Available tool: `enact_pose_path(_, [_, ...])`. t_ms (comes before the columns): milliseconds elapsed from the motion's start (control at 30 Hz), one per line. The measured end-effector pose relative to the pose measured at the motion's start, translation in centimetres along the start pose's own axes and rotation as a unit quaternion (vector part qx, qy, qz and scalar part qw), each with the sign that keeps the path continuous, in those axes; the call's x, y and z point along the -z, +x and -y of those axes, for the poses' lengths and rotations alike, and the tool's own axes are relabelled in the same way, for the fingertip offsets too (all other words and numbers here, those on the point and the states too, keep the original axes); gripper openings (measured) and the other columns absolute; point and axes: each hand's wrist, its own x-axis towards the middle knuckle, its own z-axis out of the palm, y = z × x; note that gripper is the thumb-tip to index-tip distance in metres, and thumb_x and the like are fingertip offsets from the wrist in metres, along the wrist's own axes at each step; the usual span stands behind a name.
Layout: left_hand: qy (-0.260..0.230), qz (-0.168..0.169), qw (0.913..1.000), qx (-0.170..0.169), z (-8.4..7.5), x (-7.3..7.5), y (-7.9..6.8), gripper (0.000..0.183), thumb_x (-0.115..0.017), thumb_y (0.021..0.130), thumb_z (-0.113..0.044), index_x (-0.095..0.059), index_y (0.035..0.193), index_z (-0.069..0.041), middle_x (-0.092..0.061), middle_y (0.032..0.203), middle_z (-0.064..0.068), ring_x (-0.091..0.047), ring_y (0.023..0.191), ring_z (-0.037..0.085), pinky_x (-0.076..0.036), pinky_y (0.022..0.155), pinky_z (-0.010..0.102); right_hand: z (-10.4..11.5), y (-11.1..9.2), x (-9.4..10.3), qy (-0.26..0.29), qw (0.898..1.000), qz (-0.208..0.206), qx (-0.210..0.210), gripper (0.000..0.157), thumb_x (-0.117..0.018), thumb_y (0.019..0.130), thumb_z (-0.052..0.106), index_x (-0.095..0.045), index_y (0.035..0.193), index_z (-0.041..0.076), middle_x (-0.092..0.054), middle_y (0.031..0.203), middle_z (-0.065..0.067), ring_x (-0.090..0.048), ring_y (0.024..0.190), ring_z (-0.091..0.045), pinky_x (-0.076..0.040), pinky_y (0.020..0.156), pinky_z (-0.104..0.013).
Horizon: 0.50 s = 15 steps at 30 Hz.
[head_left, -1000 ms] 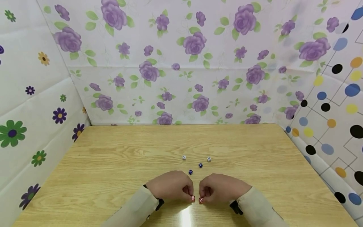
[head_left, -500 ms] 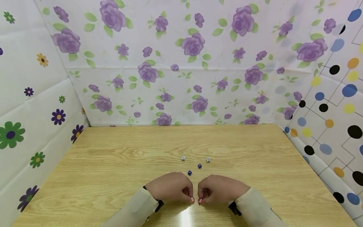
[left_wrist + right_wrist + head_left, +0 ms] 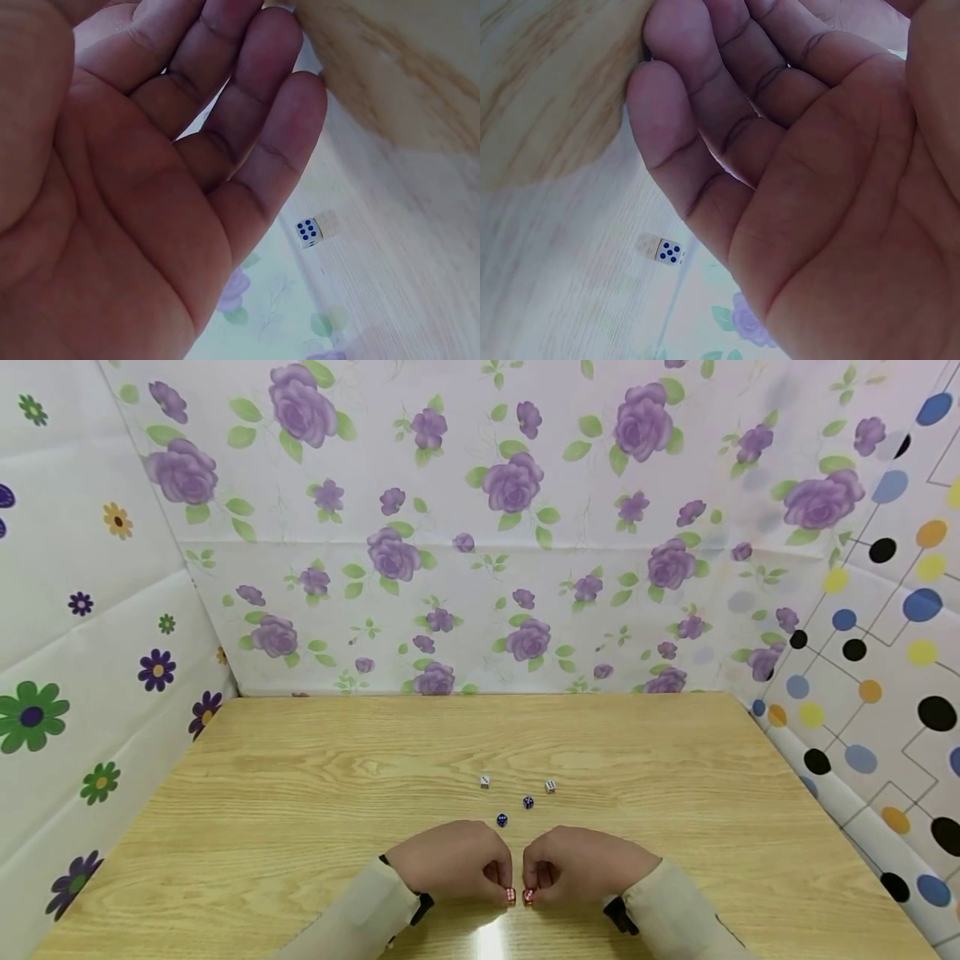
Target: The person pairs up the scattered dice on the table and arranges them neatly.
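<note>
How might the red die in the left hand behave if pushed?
The red die looks like a rigid cube, so it probably won't flex. Its flat faces suggest it may slide more than roll. Small enough for the left hand to pinch, it's likely light.

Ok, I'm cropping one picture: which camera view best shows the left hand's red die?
The head view: there the red die shows, though small, pinched by the left hand. Neither wrist view shows any of it.
</note>
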Motion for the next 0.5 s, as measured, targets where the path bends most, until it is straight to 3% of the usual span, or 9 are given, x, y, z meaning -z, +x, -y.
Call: enact_pose_path(500, [0.019, -0.007, 0.9996, -0.020, 0.19, -0.19, 0.14, 0.014, -0.081, 0.089, -0.023, -0.075, 0.079, -0.029, -0.060, 0.072, -0.027, -0.056, 0.067, -0.010, -0.047, 0.066, 0.010, -0.21, 0.17, -0.29, 0.000, 1.000, 0.003, -0.007, 0.014, -0.077, 0.088, 0.007, -0.071, 0.084, 0.019, -0.061, 0.076, 0.020, -0.052, 0.065, 0.005, -0.049, 0.061, -0.018])
